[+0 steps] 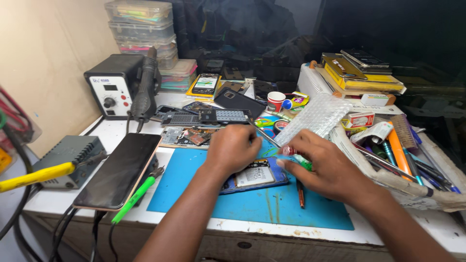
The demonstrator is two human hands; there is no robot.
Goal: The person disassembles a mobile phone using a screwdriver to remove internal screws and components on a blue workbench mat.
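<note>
An opened phone [255, 178] lies on the blue work mat [194, 194], its battery showing. My left hand [233, 148] hovers over its top end, fingers curled on a thin metal tool [267, 137] that points up and right. My right hand [320, 165] is just right of the phone and pinches a small tube with a green tip [302, 161]. The two hands nearly meet above the phone's upper right corner. A brown pen-like tool [300, 194] lies on the mat under my right hand.
A black phone [119, 170] lies face down at left beside a green-handled tool [136, 196]. A hot-air station [116, 85] stands at back left. Circuit boards [194, 127] lie behind the mat. A tray of pens and tools [403, 155] crowds the right.
</note>
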